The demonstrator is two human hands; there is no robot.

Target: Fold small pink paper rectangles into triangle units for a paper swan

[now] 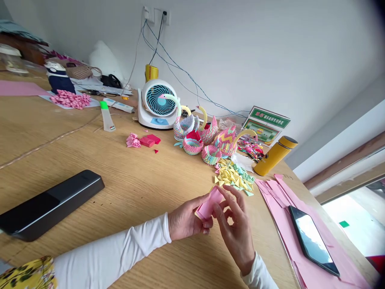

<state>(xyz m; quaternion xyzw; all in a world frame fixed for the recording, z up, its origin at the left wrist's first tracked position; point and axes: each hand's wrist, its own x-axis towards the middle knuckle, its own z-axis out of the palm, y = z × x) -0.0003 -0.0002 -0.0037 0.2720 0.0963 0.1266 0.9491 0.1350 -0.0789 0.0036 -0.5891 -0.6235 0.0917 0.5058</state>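
Note:
Over the front middle of the wooden table [144, 224], my left hand [191, 218] is closed around a small stack of pink paper slips [209, 204], with a thin yellowish edge showing at its lower left. My right hand [236, 224] is at the stack's right side, its thumb touching the paper and its fingers curled at the upper corner. Just beyond my hands lies a pile of yellow and green folded paper triangles [233, 174]. Behind that pile stand folded-paper swans [227, 140] and small round paper baskets [193, 142].
A phone [313, 239] rests on pink paper sheets [276, 196] at right, near a yellow bottle [275, 155]. A white fan [159, 105] stands at the back. Nearer left are a long black case [54, 202], a glue bottle [107, 116] and red paper pieces [149, 140].

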